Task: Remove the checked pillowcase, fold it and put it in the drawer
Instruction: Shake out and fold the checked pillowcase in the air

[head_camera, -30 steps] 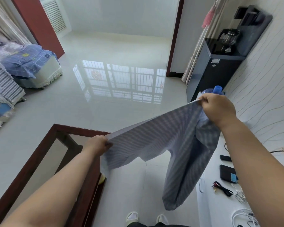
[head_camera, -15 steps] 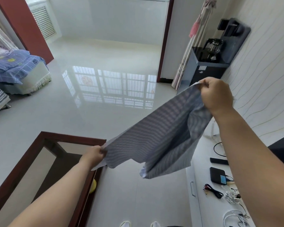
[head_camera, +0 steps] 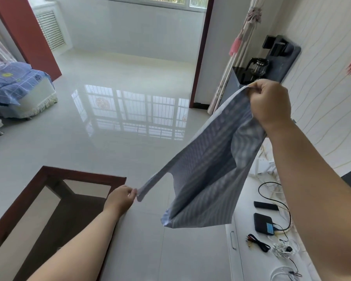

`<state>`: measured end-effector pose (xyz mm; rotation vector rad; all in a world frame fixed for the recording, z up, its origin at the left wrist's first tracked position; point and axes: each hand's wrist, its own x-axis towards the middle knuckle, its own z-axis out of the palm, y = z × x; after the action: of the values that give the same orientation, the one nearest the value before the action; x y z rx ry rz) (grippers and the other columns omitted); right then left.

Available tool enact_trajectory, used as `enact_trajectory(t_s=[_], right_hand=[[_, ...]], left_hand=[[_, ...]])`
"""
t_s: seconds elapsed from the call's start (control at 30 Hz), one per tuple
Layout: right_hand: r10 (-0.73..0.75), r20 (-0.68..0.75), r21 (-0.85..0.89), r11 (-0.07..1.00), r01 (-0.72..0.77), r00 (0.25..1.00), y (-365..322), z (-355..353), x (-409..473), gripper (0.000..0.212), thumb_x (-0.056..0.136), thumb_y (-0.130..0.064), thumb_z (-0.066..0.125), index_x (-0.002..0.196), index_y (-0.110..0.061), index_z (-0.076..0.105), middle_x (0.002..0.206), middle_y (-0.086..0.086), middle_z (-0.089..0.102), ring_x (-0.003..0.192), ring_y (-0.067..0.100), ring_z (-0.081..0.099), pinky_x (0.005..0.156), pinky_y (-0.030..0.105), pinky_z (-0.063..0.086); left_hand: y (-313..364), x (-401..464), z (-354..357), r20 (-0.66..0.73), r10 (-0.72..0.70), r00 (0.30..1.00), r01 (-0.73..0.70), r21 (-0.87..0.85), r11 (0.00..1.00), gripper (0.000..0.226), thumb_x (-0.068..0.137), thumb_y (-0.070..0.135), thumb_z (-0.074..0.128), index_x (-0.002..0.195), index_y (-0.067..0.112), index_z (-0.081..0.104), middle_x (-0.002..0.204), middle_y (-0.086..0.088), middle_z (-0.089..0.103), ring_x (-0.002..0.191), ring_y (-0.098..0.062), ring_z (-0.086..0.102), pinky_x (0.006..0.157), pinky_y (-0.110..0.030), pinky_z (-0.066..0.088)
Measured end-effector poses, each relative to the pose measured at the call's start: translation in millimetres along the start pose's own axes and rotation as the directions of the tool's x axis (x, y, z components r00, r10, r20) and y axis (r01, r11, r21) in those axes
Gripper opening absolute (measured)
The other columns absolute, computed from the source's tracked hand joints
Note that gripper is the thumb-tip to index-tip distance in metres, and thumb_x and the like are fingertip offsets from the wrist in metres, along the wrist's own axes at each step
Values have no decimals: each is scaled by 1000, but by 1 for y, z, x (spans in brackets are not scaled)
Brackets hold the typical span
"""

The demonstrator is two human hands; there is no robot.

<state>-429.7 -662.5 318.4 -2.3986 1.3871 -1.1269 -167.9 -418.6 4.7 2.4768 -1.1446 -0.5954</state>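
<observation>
At the lower left stands a dark wooden table with a glass top [head_camera: 49,201], and the left forearm passes over its right edge. The left hand [head_camera: 121,199] is low, with thumb and fingers pinched narrowly on one corner of the checked pillowcase [head_camera: 203,175]. From that corner the fabric runs taut, up and to the right, to the right hand [head_camera: 271,104], which is raised and closed in a fist around the opposite top corner. The pillowcase is held in mid-air above the tiled floor, touching nothing else; its body hangs below the stretched edge in a loose pouch with soft creases. The pillow is out, so removal appears complete and folding is the step in hand. The material is judged thin, light and limp: it will not hold a shape unsupported and will sag wherever it is not tensioned. Grip at corners or along a hem. At the far right, a white cabinet [head_camera: 241,250] with a drawer handle [head_camera: 233,240] carries a black box, a remote and tangled cables.
</observation>
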Motion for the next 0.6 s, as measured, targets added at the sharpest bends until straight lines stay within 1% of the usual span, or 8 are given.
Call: enact_trajectory(t_s=[0.1,0.2,0.23,0.3,0.37,0.47,0.53,0.6], right_hand=[[-7,-3,19,1000,7,1000,-4,-4,0,25,94,-17,48,105,-9,69,92,13,72,83,27,63,68,24,39],[-8,-2,28,1000,8,1000,-9,-3,1,25,94,-17,48,105,-8,70,83,8,69,70,20,56,65,24,40],[-4,3,27,1000,4,1000,-11,-2,2,25,94,-17,48,104,-8,70,79,7,67,65,18,54,63,23,40],[9,16,34,999,-9,1000,-14,3,1,25,94,-17,49,101,-6,70,73,5,63,54,13,50,59,22,39],[16,38,33,999,-17,999,-19,9,-1,25,94,-16,50,100,-4,70,73,5,62,53,12,49,57,22,36],[22,72,13,1000,-23,997,-25,19,-9,24,94,-15,50,97,-2,70,69,4,58,52,12,47,53,20,34],[15,81,14,1000,-16,997,-30,24,-14,24,94,-15,51,92,-1,70,68,3,56,54,14,47,55,22,38],[15,80,27,999,-17,997,-33,26,-17,24,94,-16,51,92,-1,70,71,3,58,62,17,51,61,23,39]], left_hand=[[-7,1,8,16,3,1000,-2,-56,998,32,97,31,44,103,16,71,118,0,64,113,-18,56,93,-34,44],[15,-6,9,-134,133,982,-155,-175,972,34,97,35,46,118,17,66,128,1,60,122,-18,52,103,-32,38],[29,-12,7,-206,182,961,-224,-201,954,40,95,41,48,122,15,63,128,1,60,122,-17,52,102,-30,37],[62,-24,2,-283,287,915,-362,-262,894,69,85,64,48,129,12,54,128,3,55,120,-13,50,101,-28,37],[92,-36,6,-380,416,826,-523,-244,817,78,80,70,48,133,13,45,132,-1,47,119,-14,48,98,-28,41],[127,-42,22,-507,585,633,-702,-57,710,53,87,41,61,132,21,42,132,-5,42,111,-19,56,88,-26,50],[139,-41,28,-459,605,650,-693,-32,721,49,87,35,61,132,25,42,132,-3,44,108,-19,59,81,-29,55],[139,-38,28,-409,546,731,-622,-71,780,50,86,29,64,130,24,39,132,-2,47,108,-23,59,74,-37,59]])
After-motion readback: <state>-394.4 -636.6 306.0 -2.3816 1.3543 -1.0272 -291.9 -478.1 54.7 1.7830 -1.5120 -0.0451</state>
